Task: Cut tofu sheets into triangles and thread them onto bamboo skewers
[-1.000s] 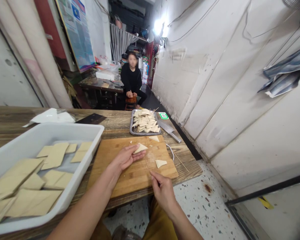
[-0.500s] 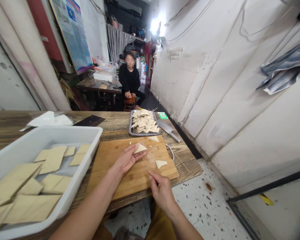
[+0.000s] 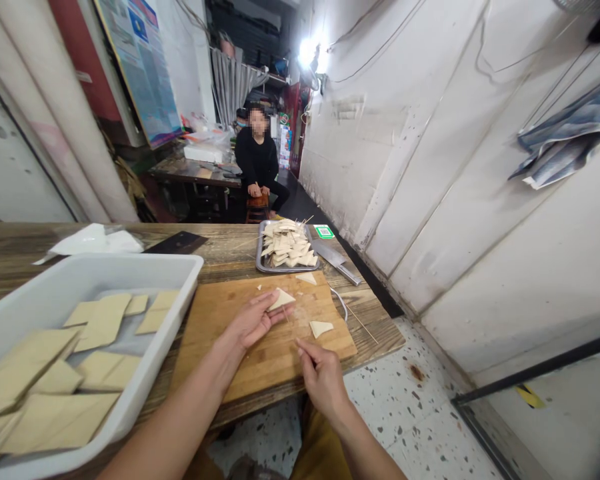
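Note:
My left hand [image 3: 260,315] holds a pale triangle of sheet tofu [image 3: 282,299] between thumb and fingers above the wooden cutting board [image 3: 220,360]. A thin bamboo skewer [image 3: 287,316] runs from the triangle's lower edge toward my right hand [image 3: 323,375]. The thumb and forefinger of my right hand pinch the skewer's near end. How deep its far end sits in the tofu is hard to see. Another tofu piece [image 3: 321,329] lies on the board to the right, and a tofu triangle [image 3: 307,279] lies near its far edge.
A metal tray [image 3: 261,261] behind the board bears piled, skewered tofu. Beside it lie a cleaver [image 3: 336,260] and a loose skewer [image 3: 363,325]. At left, a white plastic bin [image 3: 193,280] contains several tofu sheets. A person [image 3: 257,157] sits beyond the table.
The view has shifted slightly. Both hands keep nearly the same pose, with the tofu triangle still in the left and the skewer in the right.

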Motion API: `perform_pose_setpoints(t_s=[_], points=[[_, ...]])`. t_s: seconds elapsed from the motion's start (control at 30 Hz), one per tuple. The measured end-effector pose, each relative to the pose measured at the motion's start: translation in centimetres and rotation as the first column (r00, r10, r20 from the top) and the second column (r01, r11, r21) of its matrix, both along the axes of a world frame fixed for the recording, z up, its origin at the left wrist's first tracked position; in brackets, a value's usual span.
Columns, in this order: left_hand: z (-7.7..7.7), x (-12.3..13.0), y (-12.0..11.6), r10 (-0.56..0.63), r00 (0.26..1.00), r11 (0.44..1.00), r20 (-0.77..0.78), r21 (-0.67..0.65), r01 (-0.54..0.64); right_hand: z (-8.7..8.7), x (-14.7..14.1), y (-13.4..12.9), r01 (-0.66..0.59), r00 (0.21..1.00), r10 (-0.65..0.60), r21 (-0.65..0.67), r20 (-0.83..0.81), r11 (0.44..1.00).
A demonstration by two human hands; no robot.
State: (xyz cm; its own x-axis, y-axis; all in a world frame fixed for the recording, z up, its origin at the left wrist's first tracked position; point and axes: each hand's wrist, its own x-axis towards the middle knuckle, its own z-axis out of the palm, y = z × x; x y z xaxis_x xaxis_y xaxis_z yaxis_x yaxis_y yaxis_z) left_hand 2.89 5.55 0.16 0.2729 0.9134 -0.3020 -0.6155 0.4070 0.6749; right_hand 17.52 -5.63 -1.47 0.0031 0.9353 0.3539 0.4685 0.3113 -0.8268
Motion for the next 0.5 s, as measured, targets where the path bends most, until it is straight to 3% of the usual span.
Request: perform_pose_setpoints(t_s=[0.5], points=[[-0.6, 0.5, -0.3, -0.051, 0.999, 0.998, -0.003, 0.03, 0.052, -0.2, -1.6, 2.9, 0.075, 0.996, -0.077, 0.041, 0.045, 0.996]])
